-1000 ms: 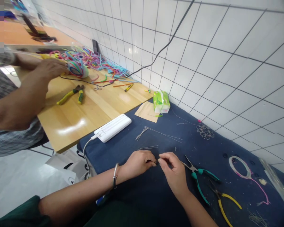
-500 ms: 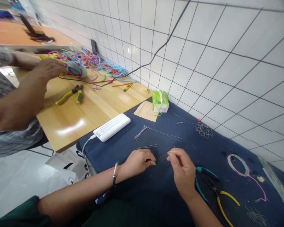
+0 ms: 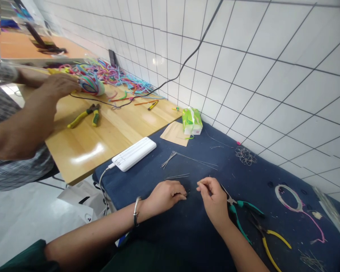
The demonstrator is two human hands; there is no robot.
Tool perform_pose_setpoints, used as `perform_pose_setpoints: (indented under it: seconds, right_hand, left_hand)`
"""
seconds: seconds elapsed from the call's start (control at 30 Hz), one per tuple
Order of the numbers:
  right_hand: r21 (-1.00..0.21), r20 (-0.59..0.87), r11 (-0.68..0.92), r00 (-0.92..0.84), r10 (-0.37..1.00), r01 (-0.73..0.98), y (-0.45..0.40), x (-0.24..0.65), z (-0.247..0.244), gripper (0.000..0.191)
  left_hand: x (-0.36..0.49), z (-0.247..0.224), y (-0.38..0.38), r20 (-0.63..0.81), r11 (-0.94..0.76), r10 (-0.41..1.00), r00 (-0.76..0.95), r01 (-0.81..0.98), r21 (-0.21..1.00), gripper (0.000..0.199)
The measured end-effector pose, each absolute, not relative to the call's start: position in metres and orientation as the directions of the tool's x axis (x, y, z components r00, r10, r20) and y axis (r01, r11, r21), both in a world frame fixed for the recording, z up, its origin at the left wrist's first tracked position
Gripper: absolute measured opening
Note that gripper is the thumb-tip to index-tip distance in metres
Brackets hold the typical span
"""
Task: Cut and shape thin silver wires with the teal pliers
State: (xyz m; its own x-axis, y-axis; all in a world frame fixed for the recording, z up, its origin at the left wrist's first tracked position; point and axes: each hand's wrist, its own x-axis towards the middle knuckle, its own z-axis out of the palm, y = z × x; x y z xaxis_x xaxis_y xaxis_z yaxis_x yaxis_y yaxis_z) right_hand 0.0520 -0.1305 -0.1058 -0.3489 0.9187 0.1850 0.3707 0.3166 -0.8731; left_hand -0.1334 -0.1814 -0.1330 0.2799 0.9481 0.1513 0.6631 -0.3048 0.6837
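Note:
My left hand (image 3: 168, 194) rests on the dark blue cloth (image 3: 181, 219), its fingers curled together; whatever they hold is too small to make out. Just right of it, my right hand (image 3: 214, 198) is raised a little with thumb and forefinger pinched, and the thing between them cannot be made out. Short thin wires (image 3: 177, 176) lie just beyond my left hand, and longer crossed wires (image 3: 168, 159) lie farther back. Teal-handled pliers (image 3: 235, 206) are beside my right wrist, partly hidden by that hand.
Yellow-handled pliers (image 3: 262, 230), a wire coil (image 3: 289, 198) and tangled wire (image 3: 246, 155) lie right. A white power bank (image 3: 134, 153), brown paper (image 3: 174, 134) and tissue pack (image 3: 192, 121) are farther back. Left, a person's hand (image 3: 64, 84) is by colourful strands on the wooden table (image 3: 110, 132).
My right hand has moved slightly left, closer to my left hand, uncovering more of the teal-handled pliers. My left hand has hardly moved.

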Motion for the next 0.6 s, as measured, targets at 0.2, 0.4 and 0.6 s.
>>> perform_pose_setpoints:
  seconds: [0.2,0.4,0.6]
  right_hand:
    - [-0.874,0.152,0.303,-0.380,0.913,0.379,-0.128,0.051,-0.117,0.010]
    - [-0.822,0.149,0.350,-0.423,0.894,0.450,-0.130,0.048,-0.128,0.011]
    - [-0.844,0.098,0.302,-0.424,0.900,0.444,-0.128,0.049,-0.125,0.011]
  left_hand:
    - [-0.131,-0.133,-0.182,0.139,-0.280,0.955,0.261,0.648,0.708,0.012]
    - [-0.157,-0.114,-0.172,0.154,-0.156,0.985,0.073,0.756,0.636,0.015]
    - [-0.194,-0.107,-0.143,0.054,-0.033,0.998,0.018,0.954,0.297,0.018]
